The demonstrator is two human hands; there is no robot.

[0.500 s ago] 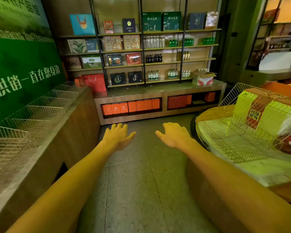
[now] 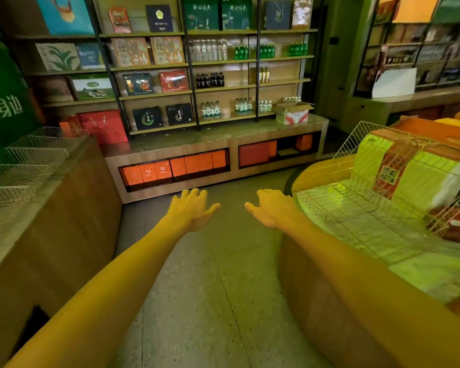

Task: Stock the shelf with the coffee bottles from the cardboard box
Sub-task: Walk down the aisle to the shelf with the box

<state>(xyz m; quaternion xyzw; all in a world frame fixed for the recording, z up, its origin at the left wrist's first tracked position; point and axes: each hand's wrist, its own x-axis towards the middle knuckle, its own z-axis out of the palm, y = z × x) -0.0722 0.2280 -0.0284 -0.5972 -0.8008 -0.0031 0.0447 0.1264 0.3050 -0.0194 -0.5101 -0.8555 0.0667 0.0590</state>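
**Hazards**

- The cardboard box [image 2: 292,112] stands far beyond the fingertips of both hands, ahead of and to the right of the right hand [image 2: 272,209]. It rests on the stone ledge [image 2: 197,136] at the foot of the shelf [image 2: 250,86]. No bottle can be reached from this position, so an approach on foot is probably required first.
- The aisle is narrow. A wire basket [image 2: 356,208] lies just to the right of the right hand, and a wooden counter [image 2: 64,208] runs to the left of the left hand [image 2: 190,211]. A wide swing of the right forearm could catch the basket rim.
- The box flaps stand open. Bottle tops [image 2: 291,99] show above them, too small to identify as coffee. Pulling the box by a flap could tip it off the ledge.
- The shelf carries several bottle types. A dark row [image 2: 210,79], ahead of and above the left hand, is likely the matching product. Stock set in a green or clear row would be misplaced.

**Hand state**

- Left hand: fully open, fingers spread, thumb out to the right. It holds nothing and touches nothing, with bare floor below it.
- Right hand: fully open, fingers extended forward, thumb pointing toward the left hand. It holds nothing and touches nothing.
- The two hands are near each other but apart.
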